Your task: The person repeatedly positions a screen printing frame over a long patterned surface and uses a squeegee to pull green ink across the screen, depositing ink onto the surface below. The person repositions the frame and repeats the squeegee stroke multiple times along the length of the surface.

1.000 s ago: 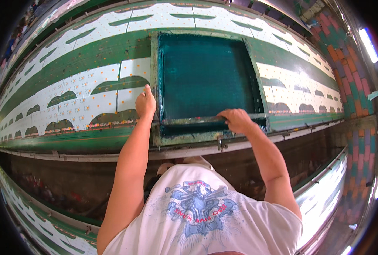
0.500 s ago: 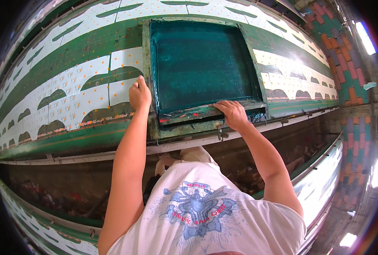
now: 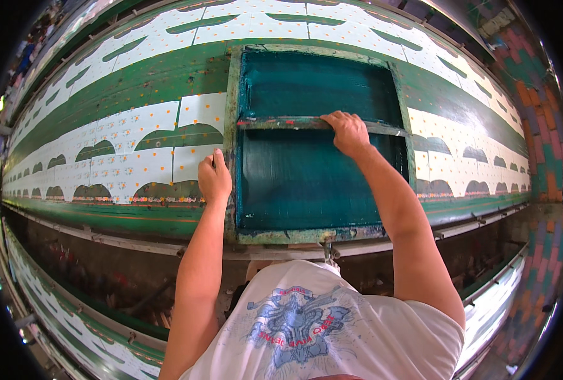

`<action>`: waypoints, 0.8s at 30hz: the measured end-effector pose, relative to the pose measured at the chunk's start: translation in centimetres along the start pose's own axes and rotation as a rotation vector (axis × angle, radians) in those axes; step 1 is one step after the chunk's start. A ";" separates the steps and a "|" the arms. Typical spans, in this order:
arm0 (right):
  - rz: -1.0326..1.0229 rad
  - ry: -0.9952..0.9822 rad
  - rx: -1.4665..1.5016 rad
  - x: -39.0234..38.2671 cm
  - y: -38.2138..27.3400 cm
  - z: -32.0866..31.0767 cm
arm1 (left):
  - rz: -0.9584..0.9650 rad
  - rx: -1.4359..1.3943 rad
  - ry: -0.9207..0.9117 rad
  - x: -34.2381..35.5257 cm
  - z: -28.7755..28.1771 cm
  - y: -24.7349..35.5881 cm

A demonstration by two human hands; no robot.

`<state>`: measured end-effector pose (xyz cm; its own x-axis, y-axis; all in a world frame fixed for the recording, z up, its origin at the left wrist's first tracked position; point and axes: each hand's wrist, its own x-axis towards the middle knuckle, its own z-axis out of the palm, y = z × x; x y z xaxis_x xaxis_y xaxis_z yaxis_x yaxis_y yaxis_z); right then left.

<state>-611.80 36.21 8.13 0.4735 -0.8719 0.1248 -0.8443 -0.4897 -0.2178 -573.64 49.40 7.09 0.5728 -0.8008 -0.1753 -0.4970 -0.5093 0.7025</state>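
A screen-printing frame (image 3: 232,95) with dark teal mesh lies flat on a long green table. Across the mesh, from side to side, stands a squeegee (image 3: 281,123) with a paint-stained wooden bar. My right hand (image 3: 350,132) grips the bar right of its middle, fingers over the top edge. Dark ink coats the mesh on both sides of it. At the frame's left side rail is my left hand (image 3: 214,177), thumb pointing up and fingers curled against the wood. What those fingers grip on the rail's underside is hidden.
White cut fabric pieces (image 3: 199,111) with small orange prints lie in rows along the green table (image 3: 123,218). A metal rail (image 3: 104,237) with a clamp (image 3: 329,250) edges its near side. Another table with white pieces (image 3: 72,323) stands behind me. Brick paving (image 3: 541,152) shows at right.
My right hand has pushed the squeegee away from me, from the frame's near edge to about mid-mesh. My left hand stays at the left rail. The view has shifted slightly.
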 end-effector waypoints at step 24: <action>0.013 0.035 0.043 12.9 7.9 -1.5 | 0.016 0.098 0.192 -0.6 0.5 1.4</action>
<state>-612.73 21.10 9.46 0.4529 -0.8780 0.1550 -0.8385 -0.4786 -0.2605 -575.01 48.98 7.78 0.6728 -0.7394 -0.0235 -0.5630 -0.5324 0.6321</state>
